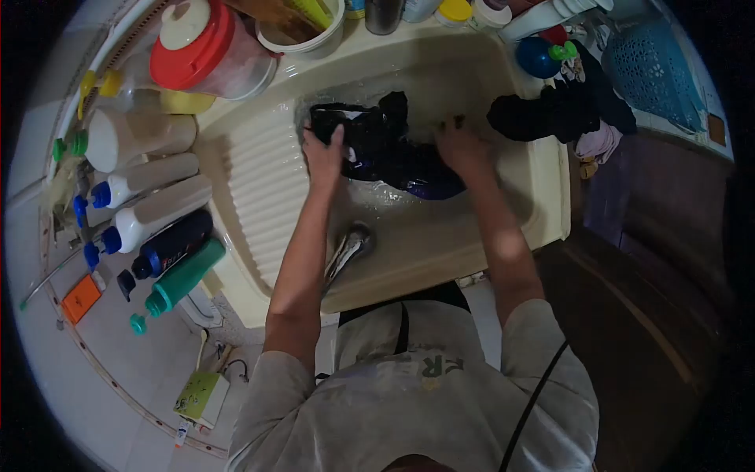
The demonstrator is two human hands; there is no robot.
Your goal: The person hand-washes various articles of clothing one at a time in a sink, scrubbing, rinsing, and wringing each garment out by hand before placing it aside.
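Note:
A dark, wet garment (377, 141) lies bunched in the shallow water of a cream laundry sink. My left hand (322, 157) grips its left edge, thumb on top of the cloth and fingers round the outer side. At the garment's right end is my right hand (465, 148), low in the basin beside the cloth. Its fingers look apart, though they are dim and partly in the water. Nearer my body, a metal faucet (350, 248) reaches over the water.
The sink's ribbed washboard (252, 173) slopes on the left. Several bottles, including a green one (185, 275), line that side. A red-lidded tub (189, 55) and a white bucket (303, 39) stand at the back. Dark clothes (543, 114) hang over the right rim near a blue basket (653, 75).

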